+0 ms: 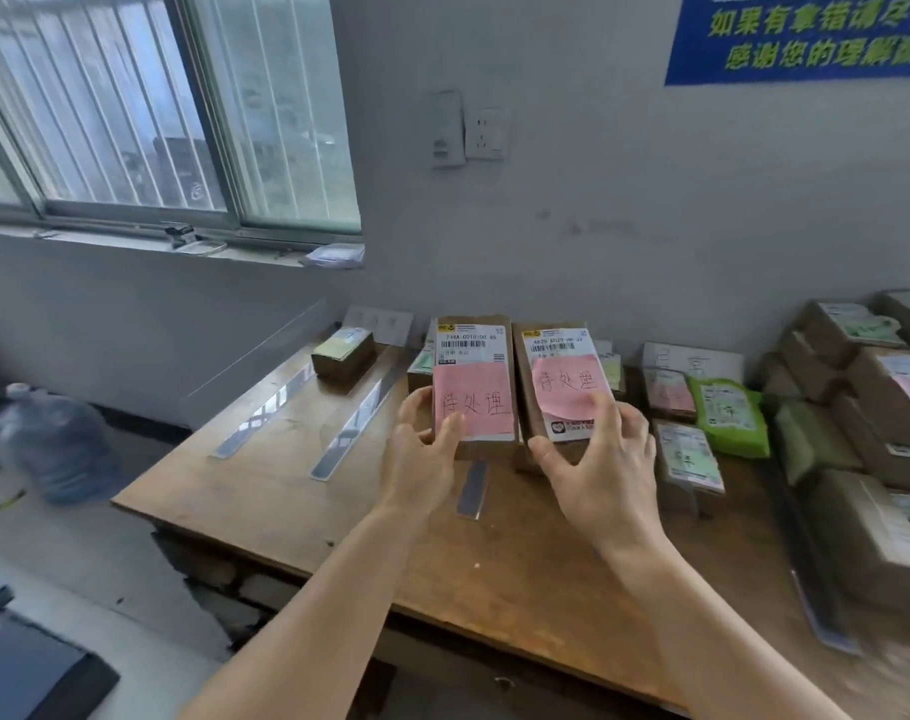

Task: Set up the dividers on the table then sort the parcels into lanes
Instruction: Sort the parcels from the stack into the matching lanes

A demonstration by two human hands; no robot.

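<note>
Sorting is underway: the left hand (422,439) is gripping one pink-noted parcel (473,381), the right hand (598,449) another parcel (559,387); next, lowering each between dividers (357,426) beyond the left hand on the counter (286,491).

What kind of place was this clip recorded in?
Probably a small parcel pickup or sorting room: brown cardboard parcels with shipping labels stacked at the right, clear strip dividers marking lanes on the wooden table, and a blue wall notice.
</note>
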